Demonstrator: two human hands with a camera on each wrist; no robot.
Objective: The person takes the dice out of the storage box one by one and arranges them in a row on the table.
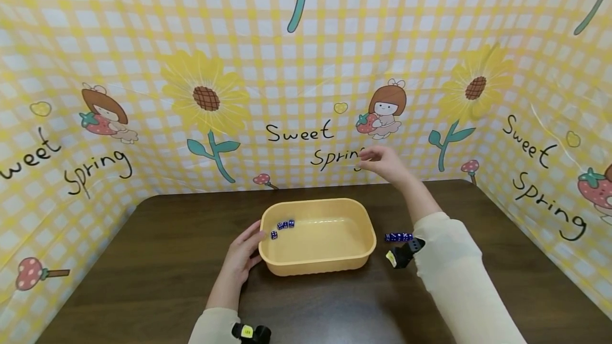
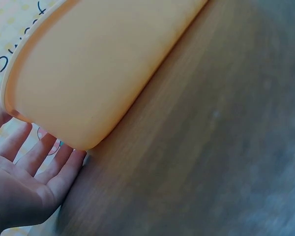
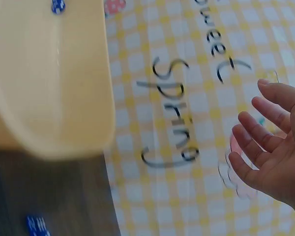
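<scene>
A yellow plastic bin [image 1: 315, 267] stands on the table, its end wall [image 2: 73, 93] close in the left wrist view. My left hand [image 1: 242, 254] rests against the bin's left end, fairly straight fingers [image 2: 37, 157] touching the wall and rim. Several blue dice with white pips [image 1: 285, 224] lie inside the bin, toward its left end. Above and beyond the bin's right side, my right hand [image 1: 384, 163] is raised with loosely bent fingers [image 3: 255, 142] and nothing in it. A row of blue dice [image 1: 398, 237] lies on the table right of the bin, beneath the right forearm.
The dark wooden table [image 1: 143, 259] extends around the bin. A yellow checked cloth [image 1: 296, 94] with flowers and lettering hangs behind and along both sides. Dark wrist cameras [image 1: 405, 252] sit on both sleeves; the right one is close to the row of dice.
</scene>
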